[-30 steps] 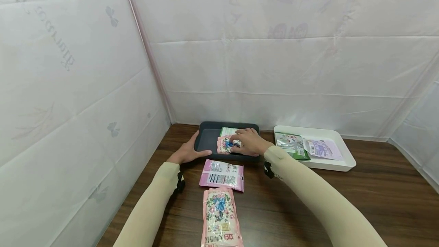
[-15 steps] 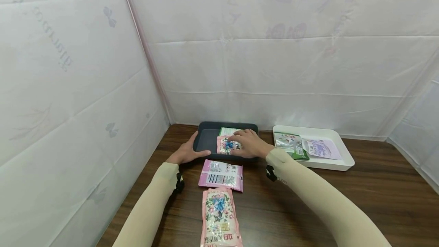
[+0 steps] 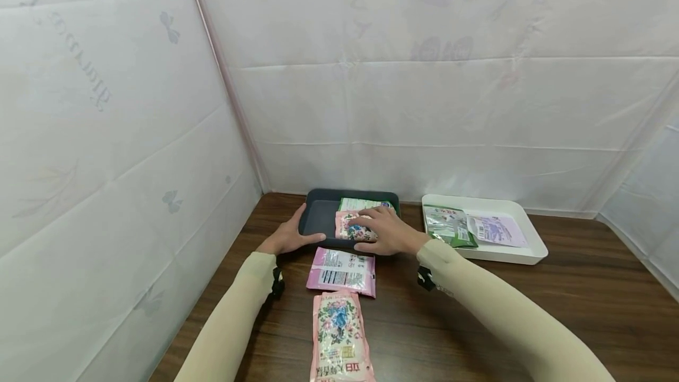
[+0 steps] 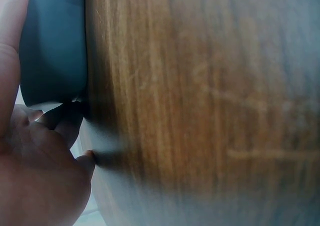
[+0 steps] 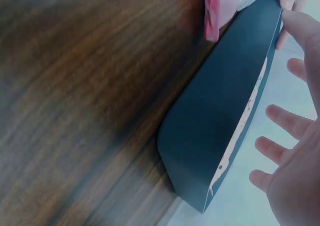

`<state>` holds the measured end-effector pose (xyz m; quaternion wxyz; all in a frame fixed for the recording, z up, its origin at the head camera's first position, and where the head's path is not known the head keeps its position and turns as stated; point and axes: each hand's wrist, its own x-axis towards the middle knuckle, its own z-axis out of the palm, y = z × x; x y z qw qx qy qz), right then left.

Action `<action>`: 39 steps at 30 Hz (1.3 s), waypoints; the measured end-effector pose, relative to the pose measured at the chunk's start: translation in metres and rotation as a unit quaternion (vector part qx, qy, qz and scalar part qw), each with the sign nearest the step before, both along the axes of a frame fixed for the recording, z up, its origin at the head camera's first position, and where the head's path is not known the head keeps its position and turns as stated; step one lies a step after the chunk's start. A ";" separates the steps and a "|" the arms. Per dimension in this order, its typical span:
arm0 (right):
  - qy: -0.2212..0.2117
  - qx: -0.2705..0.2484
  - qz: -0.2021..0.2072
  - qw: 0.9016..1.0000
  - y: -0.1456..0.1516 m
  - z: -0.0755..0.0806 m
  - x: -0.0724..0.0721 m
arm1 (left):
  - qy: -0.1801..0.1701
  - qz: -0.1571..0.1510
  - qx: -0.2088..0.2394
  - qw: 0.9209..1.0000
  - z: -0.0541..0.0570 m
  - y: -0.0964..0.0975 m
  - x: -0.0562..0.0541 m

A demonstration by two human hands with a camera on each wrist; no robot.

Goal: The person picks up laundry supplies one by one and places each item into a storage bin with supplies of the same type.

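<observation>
A dark grey tray [image 3: 320, 217] stands at the back of the wooden table. My left hand [image 3: 289, 236] grips its left front corner, thumb along the front and fingers at the side; the left wrist view shows the tray wall [image 4: 55, 45] beside the thumb. Inside the tray's right half lie a pink floral packet [image 3: 345, 226] and, behind it, a green-and-white packet [image 3: 358, 204]. Over these hovers my right hand [image 3: 389, 232], fingers spread and holding nothing, partly hiding both packets. The right wrist view shows its loose fingers [image 5: 282, 121] just above the tray's rim.
In front of the dark tray lies a purple-pink packet [image 3: 342, 273], printed side up. Nearer still is another pink floral packet [image 3: 341, 335]. To the right, a white tray [image 3: 509, 256] holds a green packet [image 3: 451, 226] and a lilac packet [image 3: 498, 230]. White sheeting [image 3: 424, 105] encloses the table.
My right hand has drawn back a little toward me and right, off the packets, uncovering more of the green-and-white one. My left hand stays at the tray's corner.
</observation>
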<state>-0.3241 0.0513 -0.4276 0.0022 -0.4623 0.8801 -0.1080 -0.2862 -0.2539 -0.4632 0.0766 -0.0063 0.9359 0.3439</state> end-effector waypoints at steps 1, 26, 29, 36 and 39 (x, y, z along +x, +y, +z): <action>0.001 -0.004 0.004 1.000 0.001 0.000 0.002 | 0.000 0.000 0.002 1.000 0.000 0.000 0.000; 0.009 -0.022 0.091 0.996 0.002 -0.009 0.045 | 0.005 -0.001 -0.003 1.000 0.000 0.000 0.001; 0.002 -0.029 0.098 0.995 0.002 -0.011 0.048 | 0.002 0.000 -0.002 1.000 0.000 0.000 0.002; 0.022 -0.045 0.122 0.991 0.000 -0.014 0.052 | -0.001 0.006 -0.002 1.000 0.002 0.000 0.002; 0.032 -0.047 0.124 0.991 0.000 -0.015 0.054 | -0.001 0.005 -0.004 1.000 0.002 0.000 0.002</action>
